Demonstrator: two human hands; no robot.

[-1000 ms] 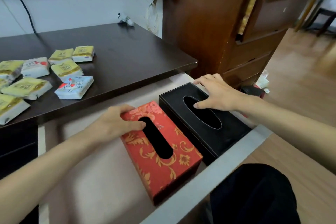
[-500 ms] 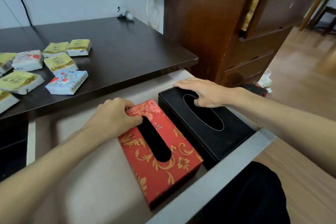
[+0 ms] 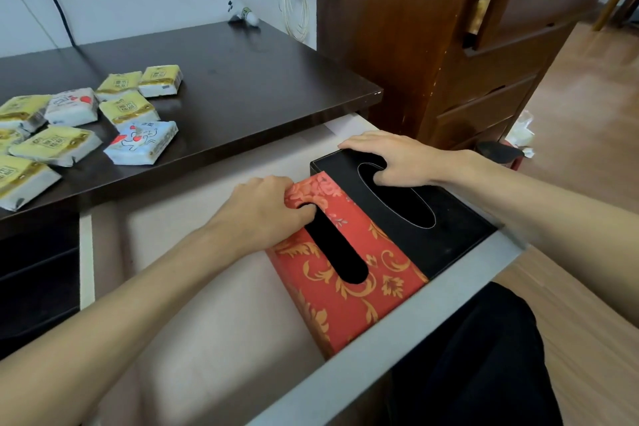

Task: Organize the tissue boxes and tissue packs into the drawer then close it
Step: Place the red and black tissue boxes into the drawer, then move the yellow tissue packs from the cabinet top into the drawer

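In the drawer (image 3: 397, 332), your left hand (image 3: 266, 207) grips the red tissue box (image 3: 390, 270), fingers (image 3: 275, 183) curled at its slot. Your right hand (image 3: 394, 159) holds the black tissue box (image 3: 460, 218), fingers flat, thumb in the opening. Tissue packs (image 3: 140, 142) lie on the counter (image 3: 259, 79).

Under my hands, the red box (image 3: 349, 273) looks like patterned cloth, the black box (image 3: 446, 218) matt leatherette, the desk top (image 3: 259, 79) glossy dark wood.

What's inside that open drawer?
A red floral tissue box and a black tissue box, side by side. Their slots show only darkness; the desk covers the drawer's back.
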